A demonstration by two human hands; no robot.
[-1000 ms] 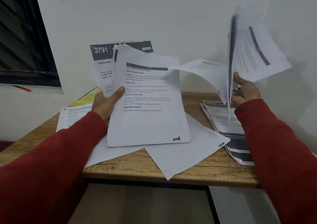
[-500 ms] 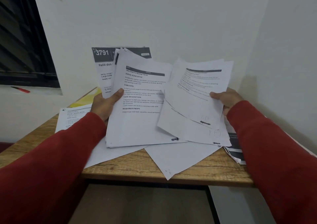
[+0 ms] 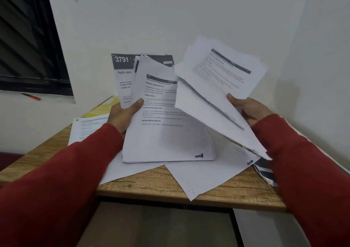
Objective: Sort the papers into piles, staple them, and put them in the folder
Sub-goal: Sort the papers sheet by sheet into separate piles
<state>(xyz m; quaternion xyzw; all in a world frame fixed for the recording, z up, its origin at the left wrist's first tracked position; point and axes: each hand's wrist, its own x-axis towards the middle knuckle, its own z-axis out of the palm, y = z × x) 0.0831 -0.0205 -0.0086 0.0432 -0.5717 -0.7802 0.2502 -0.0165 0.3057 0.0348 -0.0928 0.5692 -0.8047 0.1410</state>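
Above desk (image 3: 151, 188): left hand (image 3: 124, 114) grips paper stack (image 3: 166, 133); right hand (image 3: 250, 110) pinches raised sheets (image 3: 217, 80).

White wall (image 3: 170, 15) (dark window (image 3: 24, 38)).

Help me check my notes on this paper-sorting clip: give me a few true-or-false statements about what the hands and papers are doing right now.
1. The left hand holds a stack of papers with its thumb on the front page. True.
2. The right hand is empty. False: it holds a few sheets, lifted off the desk.
3. A page headed 3791 shows behind the left hand's stack. True.
4. A stapler sits on the desk. False: no stapler is in view.
5. Loose sheets overhang the desk's near edge. True.
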